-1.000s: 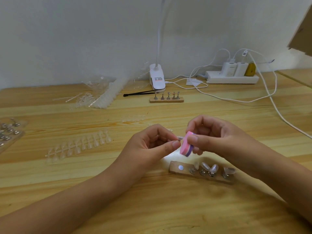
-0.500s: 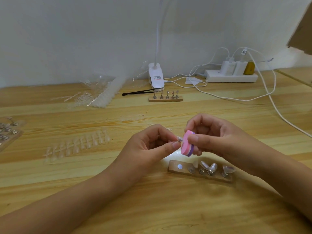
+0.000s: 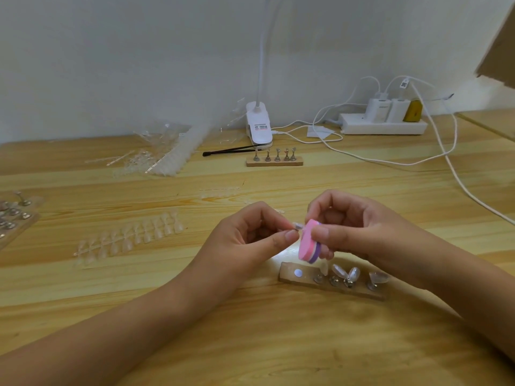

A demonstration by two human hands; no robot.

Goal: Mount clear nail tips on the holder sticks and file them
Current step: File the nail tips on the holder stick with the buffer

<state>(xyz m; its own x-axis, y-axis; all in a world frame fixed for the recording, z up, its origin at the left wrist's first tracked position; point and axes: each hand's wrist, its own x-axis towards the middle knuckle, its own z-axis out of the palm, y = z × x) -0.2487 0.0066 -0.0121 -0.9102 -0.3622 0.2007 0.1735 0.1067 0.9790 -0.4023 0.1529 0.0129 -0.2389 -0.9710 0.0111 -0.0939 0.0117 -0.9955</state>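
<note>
My left hand pinches a small holder stick with a clear nail tip between thumb and fingers. My right hand grips a pink and purple file block, whose face lies against the tip. Just below the hands a wooden holder base lies on the table with several sticks carrying clear tips and one bare magnet spot at its left end.
A strip of clear nail tips lies to the left. Another wooden base with bare sticks stands behind, near a white clip lamp, black tweezers, plastic bags, a power strip and white cables. More holders sit at the left edge.
Both hands keep their hold. The file block has shifted slightly against the tip; the view has barely drifted.
</note>
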